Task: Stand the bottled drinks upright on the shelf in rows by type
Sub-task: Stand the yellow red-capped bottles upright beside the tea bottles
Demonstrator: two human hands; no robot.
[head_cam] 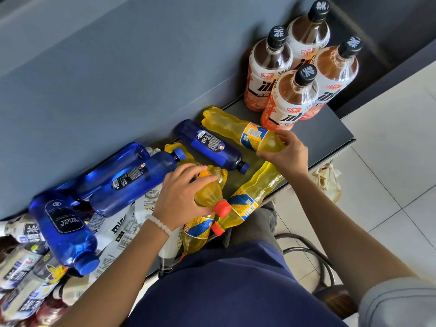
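Most bottles lie flat on shelf (330, 128). Left of tea bottles (295, 74): white pile (21, 274), blue bottles (127, 182), yellow bottles (250, 199), all unsorted. Left hand (181, 194) grips one yellow (210, 185); right hand (287, 152) grips another (240, 128). Only four tea bottles upright, at shelf's right end.

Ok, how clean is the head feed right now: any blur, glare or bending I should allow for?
Head view: wide-angle bending tilts the shelf and leans the upright tea bottles; the lower-left bottle pile is smeared; small highlights glint on the blue bottles; both hands, left and right, read sharp enough.
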